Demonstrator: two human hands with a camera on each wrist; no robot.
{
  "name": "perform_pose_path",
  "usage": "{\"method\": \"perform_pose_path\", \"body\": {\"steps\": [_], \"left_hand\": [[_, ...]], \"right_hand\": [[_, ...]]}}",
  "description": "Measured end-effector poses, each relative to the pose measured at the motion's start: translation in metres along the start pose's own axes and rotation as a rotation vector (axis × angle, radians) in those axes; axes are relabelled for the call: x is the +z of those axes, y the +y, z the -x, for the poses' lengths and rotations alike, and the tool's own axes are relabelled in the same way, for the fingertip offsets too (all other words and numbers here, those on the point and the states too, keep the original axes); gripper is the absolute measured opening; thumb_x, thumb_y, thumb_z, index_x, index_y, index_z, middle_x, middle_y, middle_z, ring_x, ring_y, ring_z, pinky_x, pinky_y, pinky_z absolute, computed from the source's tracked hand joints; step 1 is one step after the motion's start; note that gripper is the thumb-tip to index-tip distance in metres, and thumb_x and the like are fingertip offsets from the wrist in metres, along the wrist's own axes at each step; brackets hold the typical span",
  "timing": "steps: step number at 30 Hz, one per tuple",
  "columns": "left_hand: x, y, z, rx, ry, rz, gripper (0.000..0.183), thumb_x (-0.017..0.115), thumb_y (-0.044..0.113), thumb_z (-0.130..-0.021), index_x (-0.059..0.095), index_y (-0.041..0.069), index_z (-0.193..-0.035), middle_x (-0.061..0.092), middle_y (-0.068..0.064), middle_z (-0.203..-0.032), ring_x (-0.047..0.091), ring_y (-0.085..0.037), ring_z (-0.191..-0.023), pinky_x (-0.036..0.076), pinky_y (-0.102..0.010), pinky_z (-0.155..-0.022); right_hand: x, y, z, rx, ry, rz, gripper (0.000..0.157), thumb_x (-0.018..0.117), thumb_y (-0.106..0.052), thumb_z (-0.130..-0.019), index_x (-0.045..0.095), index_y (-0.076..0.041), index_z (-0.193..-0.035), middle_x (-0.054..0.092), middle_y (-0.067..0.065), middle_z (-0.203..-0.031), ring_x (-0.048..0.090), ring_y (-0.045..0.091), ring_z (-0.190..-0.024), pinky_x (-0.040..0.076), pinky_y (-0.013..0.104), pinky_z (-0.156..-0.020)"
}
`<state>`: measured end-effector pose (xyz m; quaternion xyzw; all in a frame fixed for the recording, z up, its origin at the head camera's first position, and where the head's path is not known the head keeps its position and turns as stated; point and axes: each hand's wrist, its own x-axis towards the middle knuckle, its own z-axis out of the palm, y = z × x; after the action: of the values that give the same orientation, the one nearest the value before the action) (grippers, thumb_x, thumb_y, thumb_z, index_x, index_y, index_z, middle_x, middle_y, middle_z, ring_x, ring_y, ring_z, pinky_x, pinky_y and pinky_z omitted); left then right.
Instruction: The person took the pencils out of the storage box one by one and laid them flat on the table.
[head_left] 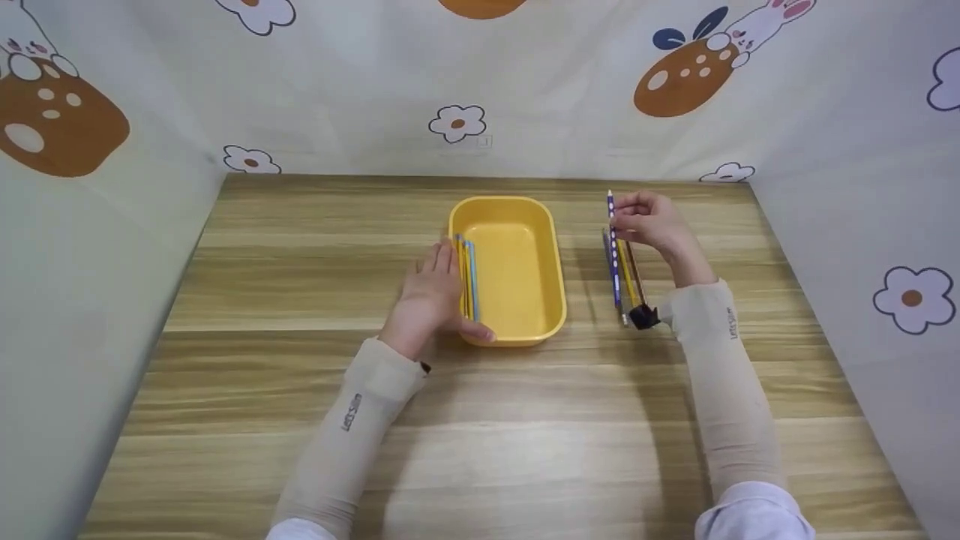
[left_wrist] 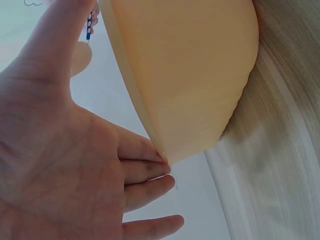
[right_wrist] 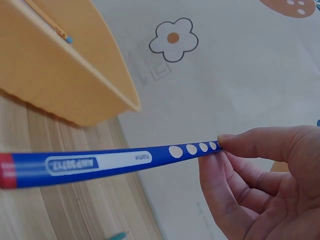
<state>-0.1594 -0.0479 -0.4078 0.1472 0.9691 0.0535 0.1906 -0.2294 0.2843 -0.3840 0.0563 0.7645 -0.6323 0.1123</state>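
My right hand (head_left: 654, 219) pinches a blue pencil (head_left: 615, 270) with white dots between thumb and fingertips. In the right wrist view the pencil (right_wrist: 115, 164) shows a white label and a red end; it is held above the table. My left hand (head_left: 431, 296) lies against the left side of a yellow plastic bin (head_left: 517, 277), its fingers straight and its thumb over the front rim. The left wrist view shows those fingertips at the bin's edge (left_wrist: 127, 80). Inside the bin, along its left wall, lie a light-blue pencil (head_left: 472, 281) and yellow ones (head_left: 465, 277).
Under the right hand, to the right of the bin, a few more pencils lie on the wooden table (head_left: 300, 300), among them a yellow pencil (head_left: 625, 270) and a brown pencil (head_left: 637, 274). A patterned curtain (head_left: 360, 82) surrounds the table's back and sides.
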Motion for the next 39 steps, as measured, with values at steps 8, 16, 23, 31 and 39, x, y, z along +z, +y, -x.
{"method": "perform_pose_path", "body": {"steps": [8, 16, 23, 31, 39], "left_hand": [[0.0, 0.0, 0.0, 0.001, -0.002, -0.007, 0.15, 0.065, 0.085, -0.047, -0.001, -0.001, -0.15, -0.003, -0.018, -0.158, 0.004, -0.031, -0.145, 0.016, -0.052, -0.115], [-0.001, 0.0, 0.002, 0.014, 0.008, -0.007, 0.149, 0.065, 0.084, -0.048, -0.001, -0.002, -0.149, -0.001, -0.018, -0.158, 0.004, -0.03, -0.146, 0.017, -0.052, -0.115], [-0.002, 0.0, 0.004, 0.021, 0.007, -0.005, 0.147, 0.066, 0.083, -0.05, -0.001, -0.003, -0.149, -0.002, -0.019, -0.158, 0.003, -0.03, -0.145, 0.016, -0.053, -0.115], [-0.001, 0.0, 0.004, 0.004, 0.005, 0.02, 0.147, 0.068, 0.081, -0.049, -0.001, -0.002, -0.15, -0.002, -0.018, -0.158, 0.004, -0.03, -0.146, 0.016, -0.053, -0.115], [-0.001, 0.0, 0.003, 0.005, 0.014, 0.024, 0.147, 0.068, 0.081, -0.05, -0.001, -0.001, -0.15, -0.002, -0.018, -0.158, 0.005, -0.031, -0.145, 0.018, -0.053, -0.114]], "right_hand": [[-0.02, 0.009, 0.005, 0.022, -0.013, -0.09, 0.021, 0.059, 0.009, -0.086, 0.05, 0.005, -0.106, 0.059, 0.001, -0.081, 0.063, 0.01, -0.073, 0.056, 0.021, -0.07], [-0.035, 0.023, 0.004, 0.029, 0.007, -0.002, 0.023, 0.059, 0.006, -0.087, 0.05, 0.006, -0.109, 0.061, -0.002, -0.079, 0.062, 0.007, -0.072, 0.056, 0.021, -0.071], [-0.046, 0.033, 0.003, 0.048, 0.027, 0.022, 0.028, 0.059, 0.006, -0.087, 0.048, 0.009, -0.113, 0.061, -0.004, -0.078, 0.062, 0.006, -0.07, 0.056, 0.02, -0.07], [-0.058, 0.042, 0.0, 0.076, 0.059, 0.143, 0.033, 0.059, 0.002, -0.089, 0.046, 0.011, -0.118, 0.061, -0.008, -0.077, 0.062, 0.003, -0.07, 0.056, 0.022, -0.074], [-0.066, 0.056, -0.005, 0.133, 0.09, 0.311, 0.042, 0.062, -0.003, -0.088, 0.047, 0.012, -0.124, 0.063, -0.012, -0.077, 0.061, 0.002, -0.071, 0.055, 0.023, -0.075]]}}
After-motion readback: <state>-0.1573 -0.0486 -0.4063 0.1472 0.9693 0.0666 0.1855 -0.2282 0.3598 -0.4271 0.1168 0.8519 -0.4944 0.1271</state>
